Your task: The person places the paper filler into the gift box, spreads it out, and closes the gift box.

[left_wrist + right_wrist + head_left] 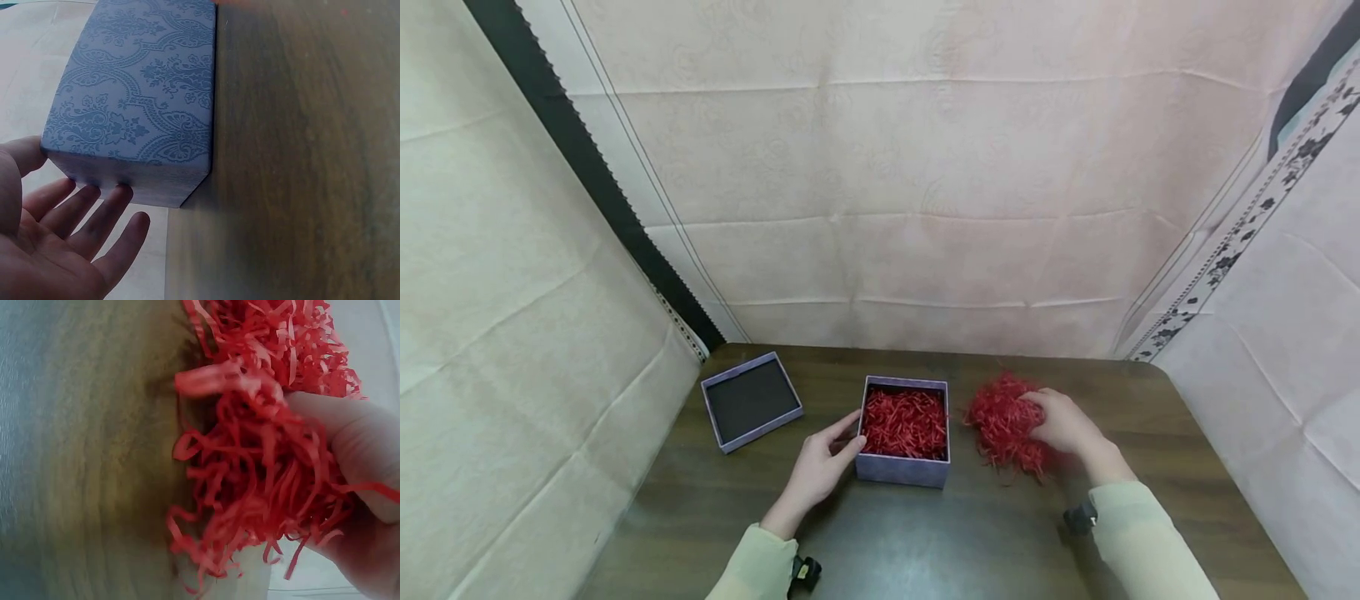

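We see soft, even, fairly bright light in the head view, with a pale sheen on the table (925, 533) just in front of the box (904, 433). Shadows beside the box are faint and short. Straight lines bow toward the edges of this wide view, and the walls lean outward. In the left wrist view the box (137, 100) is fairly sharp, while the wood grain to its right smears. In the right wrist view the red paper shreds (262, 456) lie close and soft-focused, and the wood left of them is blurred.
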Motion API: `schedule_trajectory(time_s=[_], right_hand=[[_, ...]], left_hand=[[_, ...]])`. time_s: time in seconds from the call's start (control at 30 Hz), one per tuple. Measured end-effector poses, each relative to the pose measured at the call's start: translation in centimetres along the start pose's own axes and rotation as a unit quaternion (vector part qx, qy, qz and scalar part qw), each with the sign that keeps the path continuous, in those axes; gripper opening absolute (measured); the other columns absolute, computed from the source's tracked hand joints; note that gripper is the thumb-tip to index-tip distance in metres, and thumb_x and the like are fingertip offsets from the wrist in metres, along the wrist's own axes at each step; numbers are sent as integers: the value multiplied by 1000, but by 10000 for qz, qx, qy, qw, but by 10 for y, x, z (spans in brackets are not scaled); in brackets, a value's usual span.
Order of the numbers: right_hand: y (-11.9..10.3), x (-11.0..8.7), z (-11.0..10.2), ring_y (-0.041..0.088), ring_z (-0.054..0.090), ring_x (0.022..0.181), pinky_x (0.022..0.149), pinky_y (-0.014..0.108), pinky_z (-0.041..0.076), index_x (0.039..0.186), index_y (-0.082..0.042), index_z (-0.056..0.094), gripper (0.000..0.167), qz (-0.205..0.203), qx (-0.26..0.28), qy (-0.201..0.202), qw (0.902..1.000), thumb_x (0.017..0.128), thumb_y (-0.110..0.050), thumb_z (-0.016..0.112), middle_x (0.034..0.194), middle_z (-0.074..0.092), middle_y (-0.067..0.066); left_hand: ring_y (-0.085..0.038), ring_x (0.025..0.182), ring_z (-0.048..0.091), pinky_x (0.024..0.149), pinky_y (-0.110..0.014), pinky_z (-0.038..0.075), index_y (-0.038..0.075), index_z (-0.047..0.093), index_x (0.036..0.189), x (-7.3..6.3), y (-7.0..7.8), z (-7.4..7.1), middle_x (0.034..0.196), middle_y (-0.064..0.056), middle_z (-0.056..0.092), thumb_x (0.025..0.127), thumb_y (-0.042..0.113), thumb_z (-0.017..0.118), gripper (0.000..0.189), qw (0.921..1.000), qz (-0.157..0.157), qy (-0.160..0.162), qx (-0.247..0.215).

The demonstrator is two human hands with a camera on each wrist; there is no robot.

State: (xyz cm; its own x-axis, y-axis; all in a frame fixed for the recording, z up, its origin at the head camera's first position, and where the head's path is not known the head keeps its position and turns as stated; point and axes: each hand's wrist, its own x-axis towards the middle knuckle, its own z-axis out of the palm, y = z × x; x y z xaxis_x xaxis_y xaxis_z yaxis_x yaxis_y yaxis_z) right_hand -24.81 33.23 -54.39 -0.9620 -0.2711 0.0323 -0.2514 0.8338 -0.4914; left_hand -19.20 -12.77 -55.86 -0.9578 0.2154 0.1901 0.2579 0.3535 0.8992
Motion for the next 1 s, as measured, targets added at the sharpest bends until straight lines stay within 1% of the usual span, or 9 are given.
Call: schedule_trajectory(time_s=[0.1,0.27,0.37,0.5,0.63,0.77,1.0], right_hand=[[-1,-3,-6,40,67,115,98,66,52,128,-10,74,47,-122,180,160,9996,84,-4,85,120,72,14],[-8,-10,-23,42,65,120,101,67,50,132,-9,72,51,-96,427,253,9987,83,0,82,127,71,16],[-15,-12,-33,42,65,121,101,67,50,133,-10,71,54,-65,547,295,9980,81,2,81,129,71,16],[-23,-13,-44,43,65,120,101,67,50,135,-7,70,58,-177,483,396,9979,79,3,82,129,70,19],[-33,-11,-55,46,63,124,104,68,47,136,-6,69,58,-289,333,465,9979,80,3,81,134,69,21],[-48,-11,-64,44,62,126,105,69,47,135,-8,70,56,-361,358,466,9976,81,2,81,135,69,19],[-75,-11,-74,39,65,123,103,66,49,135,-11,71,58,-483,529,495,9962,80,4,80,132,71,14]], left_hand=[[-26,117,72,99,-50,57,13,63,152,0,0,0,135,-10,72,106,26,71,48,10000,18,-8,-22],[-27,117,72,98,-48,59,11,62,152,1,-1,0,136,-11,72,106,26,71,49,9999,93,-12,39],[-26,117,72,98,-48,58,11,62,152,1,-1,-1,136,-11,72,106,26,71,49,10000,59,-38,36],[-24,116,72,99,-47,58,13,62,152,1,0,-1,136,-10,72,106,26,71,49,10000,-16,-40,24],[-24,116,72,99,-47,58,14,63,152,3,1,-1,136,-9,72,106,25,72,48,10000,-23,0,12],[-26,115,72,98,-49,58,13,63,152,3,1,-1,135,-11,72,106,27,72,49,10000,15,24,-3],[-26,116,72,99,-50,58,14,63,151,0,2,0,136,-11,72,106,28,72,48,9999,-99,1,-45]])
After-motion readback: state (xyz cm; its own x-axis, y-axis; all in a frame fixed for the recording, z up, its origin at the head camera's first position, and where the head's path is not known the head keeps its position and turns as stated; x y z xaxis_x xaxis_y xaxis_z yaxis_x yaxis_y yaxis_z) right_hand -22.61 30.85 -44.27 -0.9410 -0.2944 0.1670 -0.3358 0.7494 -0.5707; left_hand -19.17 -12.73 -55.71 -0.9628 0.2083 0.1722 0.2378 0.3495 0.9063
